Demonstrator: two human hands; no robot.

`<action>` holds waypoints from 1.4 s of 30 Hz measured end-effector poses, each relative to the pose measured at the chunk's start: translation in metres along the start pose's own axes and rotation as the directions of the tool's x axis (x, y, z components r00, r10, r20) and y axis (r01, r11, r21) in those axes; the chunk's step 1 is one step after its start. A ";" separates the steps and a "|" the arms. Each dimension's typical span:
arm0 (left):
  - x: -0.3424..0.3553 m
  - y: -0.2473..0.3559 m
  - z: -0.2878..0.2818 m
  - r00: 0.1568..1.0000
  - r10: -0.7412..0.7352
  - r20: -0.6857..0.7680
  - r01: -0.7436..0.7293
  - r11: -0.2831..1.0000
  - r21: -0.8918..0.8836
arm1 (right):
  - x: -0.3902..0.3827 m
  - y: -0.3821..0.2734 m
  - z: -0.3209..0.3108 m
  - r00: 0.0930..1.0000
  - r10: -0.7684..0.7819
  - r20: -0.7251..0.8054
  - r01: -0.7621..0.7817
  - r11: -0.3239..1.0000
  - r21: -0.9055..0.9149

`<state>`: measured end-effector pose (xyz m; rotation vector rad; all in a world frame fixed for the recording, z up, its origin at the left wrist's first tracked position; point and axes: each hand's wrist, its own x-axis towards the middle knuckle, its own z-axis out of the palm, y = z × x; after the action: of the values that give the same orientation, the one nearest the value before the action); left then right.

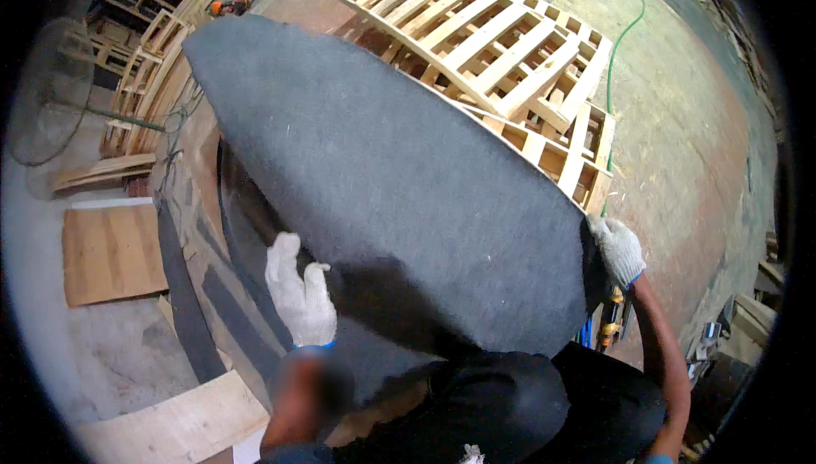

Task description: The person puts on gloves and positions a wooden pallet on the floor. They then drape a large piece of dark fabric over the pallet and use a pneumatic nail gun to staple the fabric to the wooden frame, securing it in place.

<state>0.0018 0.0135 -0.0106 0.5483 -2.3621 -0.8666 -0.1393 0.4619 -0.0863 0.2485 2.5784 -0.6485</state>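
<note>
A large sheet of dark grey felt-like fabric (365, 149) stretches across the middle, covering whatever lies under most of it. My right hand (620, 251), in a white knit glove, is closed on the sheet's right edge, near the corner of a slatted wooden frame. Beside the sheet's near left edge, my left hand (303, 290) is raised in a matching glove, fingers extended and thumb apart, with nothing visible in it. Slatted pale wood frames (501, 39) lie along the far right side of the fabric, one on top of another.
A green hose (625, 48) runs over the floor at right. An orange-and-black tool (229, 7) lies at the far left near stacked timber strips (140, 107). A standing fan (55, 94) and a plywood panel (115, 251) are at left. A yellow-and-black tool (610, 319) is below my right hand.
</note>
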 end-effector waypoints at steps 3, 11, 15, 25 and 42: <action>0.007 -0.014 0.002 1.000 -0.017 0.023 0.018 0.999 -0.036 | -0.005 -0.023 -0.002 0.994 -0.084 -0.066 0.074 0.987 -0.141; -0.146 -0.330 -0.096 0.674 -0.724 -0.150 0.719 0.594 0.361 | -0.043 -0.124 -0.010 0.815 -0.576 -0.053 0.549 0.800 -0.243; -0.193 -0.386 -0.137 0.208 -0.967 -0.146 0.909 0.137 0.394 | -0.066 -0.179 0.005 0.722 -0.691 -0.019 0.678 0.713 -0.180; -0.247 -0.424 -0.179 0.356 -0.931 -0.082 0.843 0.282 0.458 | -0.113 -0.225 0.044 0.795 -0.606 -0.019 0.600 0.791 -0.123; -0.244 -0.436 -0.391 0.492 -0.804 0.334 -0.259 0.232 0.938 | -0.069 -0.220 0.081 0.692 -0.694 -0.199 0.587 0.701 -0.405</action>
<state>0.5100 -0.3409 -0.1483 1.4599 -3.6518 0.6714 -0.1083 0.2267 -0.0281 -0.7819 3.0507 -0.4261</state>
